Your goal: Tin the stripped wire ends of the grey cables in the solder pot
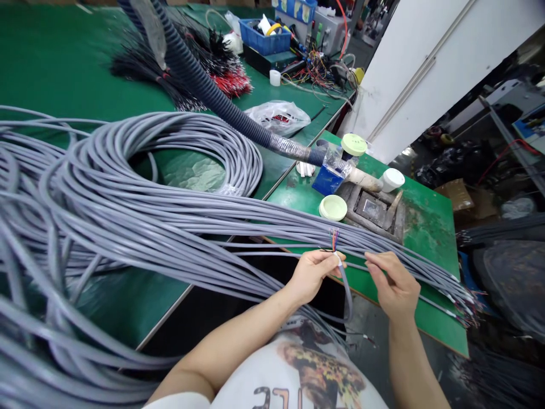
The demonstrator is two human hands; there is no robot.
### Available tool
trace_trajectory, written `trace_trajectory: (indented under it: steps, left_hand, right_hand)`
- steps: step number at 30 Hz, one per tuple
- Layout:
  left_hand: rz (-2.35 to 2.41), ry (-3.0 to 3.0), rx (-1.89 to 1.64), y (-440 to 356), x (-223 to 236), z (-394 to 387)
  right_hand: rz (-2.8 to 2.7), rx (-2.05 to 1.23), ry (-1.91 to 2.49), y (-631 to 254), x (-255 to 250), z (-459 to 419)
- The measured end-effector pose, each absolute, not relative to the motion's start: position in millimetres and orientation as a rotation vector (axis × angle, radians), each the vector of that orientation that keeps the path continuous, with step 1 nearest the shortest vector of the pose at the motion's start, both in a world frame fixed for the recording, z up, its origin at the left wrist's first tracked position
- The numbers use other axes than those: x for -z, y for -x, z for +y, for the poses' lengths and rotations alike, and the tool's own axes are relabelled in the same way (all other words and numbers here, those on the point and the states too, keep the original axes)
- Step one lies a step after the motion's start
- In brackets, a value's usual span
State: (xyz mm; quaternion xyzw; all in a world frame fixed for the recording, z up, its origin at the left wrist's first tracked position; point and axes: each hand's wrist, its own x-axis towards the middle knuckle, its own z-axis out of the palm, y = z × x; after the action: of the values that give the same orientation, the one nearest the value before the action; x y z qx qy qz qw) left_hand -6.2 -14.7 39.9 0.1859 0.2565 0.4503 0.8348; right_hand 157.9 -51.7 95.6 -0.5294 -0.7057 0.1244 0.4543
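My left hand [313, 274] is closed in a pinch on the end of a grey cable [347, 289], whose stripped coloured wires [334, 239] stick up above my fingers. The cable loops down below my hand. My right hand [394, 281] is just to the right, fingers curled together near the cable, with a thin strand I cannot make out between them. Both hands hover over a bundle of grey cables [255, 227] that runs from a large coil [140, 147] on the left across the gap to the small green table [430, 227].
A black corrugated hose [204, 79] leads down to a metal fixture [374, 210] on the small table, with pale green lids [332, 208], a white cup [392, 179] and a blue box [327, 179]. A blue bin [264, 37], wire bunches and a plastic bag [279, 116] lie farther back.
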Motion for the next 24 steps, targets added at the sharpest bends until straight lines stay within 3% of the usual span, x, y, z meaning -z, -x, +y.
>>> trace_trajectory:
  steps: [7,15,20,24]
  left_hand:
    - [0.394,-0.209,-0.91,5.8,-54.9,-9.1]
    - [0.372,-0.232,-0.893,9.3,-67.3,-8.8]
    - [0.529,-0.668,-0.944,17.4,-68.6,-14.3]
    - [0.675,-1.361,-1.056,24.2,-61.9,-15.0]
  right_hand:
    - [-2.26,-0.122,1.084,-158.6,-87.6,-57.9]
    - [-2.173,0.019,0.918,-145.6,-91.4,-39.5]
    - [-1.774,0.033,1.241,-150.4,-116.1,-11.5]
    - [-1.446,-0.188,1.414,-159.2,-122.3,27.3]
